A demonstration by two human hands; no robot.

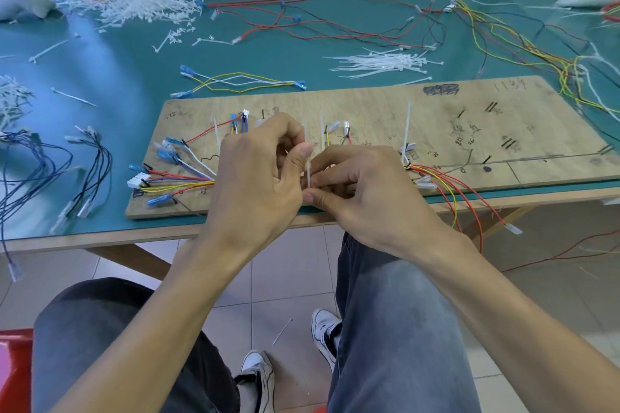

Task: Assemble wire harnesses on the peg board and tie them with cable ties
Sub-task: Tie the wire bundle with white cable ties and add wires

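Both of your hands meet over the near edge of the peg board [469,131], at the centre of the frame. Your left hand [258,178] has its fingers curled and its thumb pressed against a white cable tie [307,168], pinching the upper part of the strip. Your right hand [365,198] pinches the lower part of the same strip between thumb and forefinger, just beside your left thumb. It stands nearly upright between the two hands. Your fingers hide whether it goes round any wires.

Left of your hands, the wire harness [181,183] fans out across the board, with red, yellow, white and purple leads running to blue terminals and a white connector [136,182] at black pegs. Right of your hands, red and yellow wires [463,193] trail off the board's near edge and hang past the table [268,54]. A second cable tie [408,124] stands upright on the board, right of centre. Beyond the board, in the upper middle of the frame, lies a pile of loose ties [382,62]. A heap of short white plastic pieces [144,7] sits at the upper left.
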